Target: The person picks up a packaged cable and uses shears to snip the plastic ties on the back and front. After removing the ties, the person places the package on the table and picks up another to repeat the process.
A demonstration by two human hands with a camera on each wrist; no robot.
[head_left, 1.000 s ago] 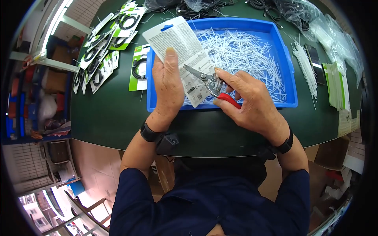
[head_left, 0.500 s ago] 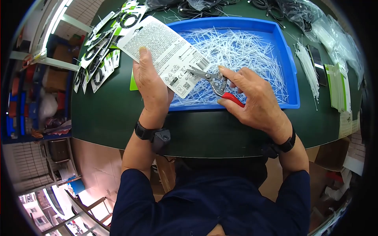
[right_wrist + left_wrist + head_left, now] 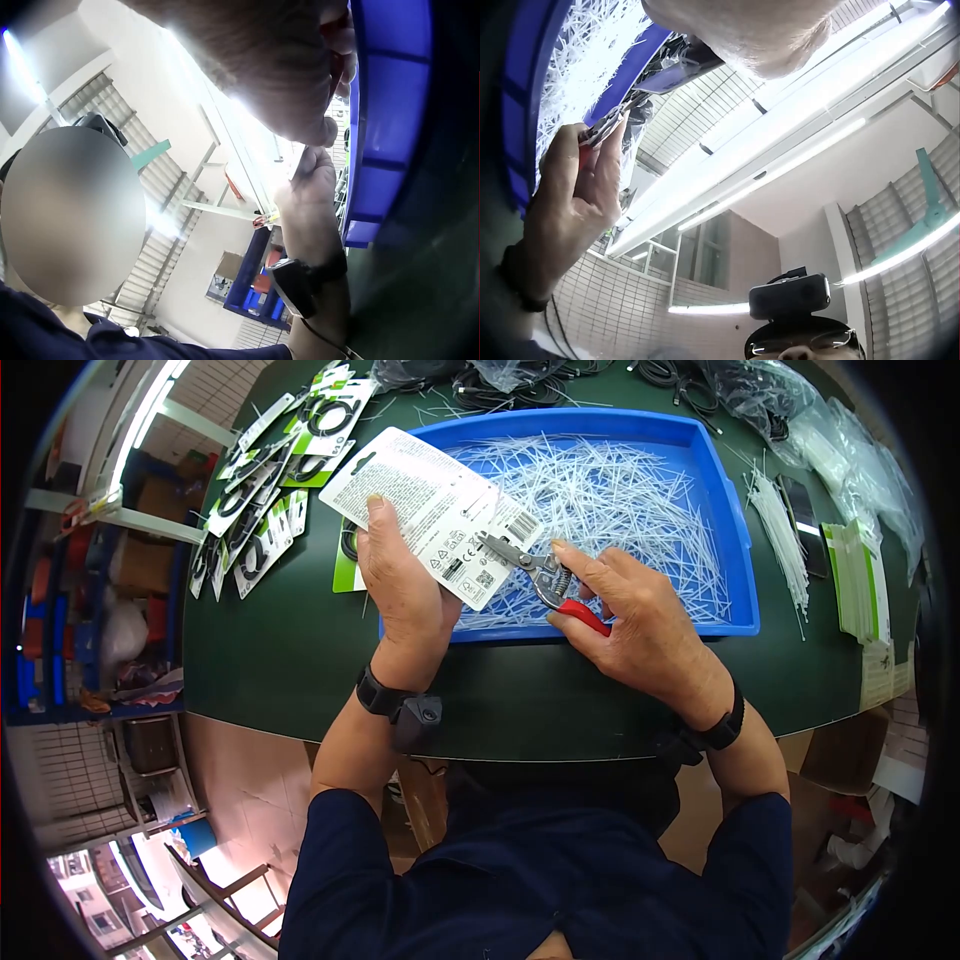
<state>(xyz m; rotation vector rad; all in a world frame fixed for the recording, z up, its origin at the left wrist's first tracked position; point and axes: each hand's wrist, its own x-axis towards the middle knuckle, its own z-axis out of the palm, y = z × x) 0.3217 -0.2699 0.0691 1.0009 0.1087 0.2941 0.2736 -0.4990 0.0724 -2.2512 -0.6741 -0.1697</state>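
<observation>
My left hand [image 3: 408, 595] grips a white printed packaging card [image 3: 425, 500], its thumb lying on the text side. The card has a hang slot at its upper left and is tilted over the left part of a blue tray [image 3: 742, 570]. In my right hand [image 3: 645, 605] are small snips [image 3: 546, 580] with a red handle and a spring. Their blades point left and overlap the card's lower right corner in the head view. Thin white cable ties [image 3: 620, 510] fill the tray. The left wrist view also shows the right hand around the snips [image 3: 600, 133].
Carded black cables [image 3: 260, 490] are heaped at the left, with another green card [image 3: 345, 565] beside the tray. A bundle of white ties [image 3: 780, 540], a dark phone [image 3: 805, 525] and a stack of green-edged cards [image 3: 858, 580] lie right. Plastic bags [image 3: 840, 450] sit behind.
The card has swung from nearly upright to a stronger leftward tilt, moving left and then slightly back with the left hand. The right hand and snips have hardly moved.
</observation>
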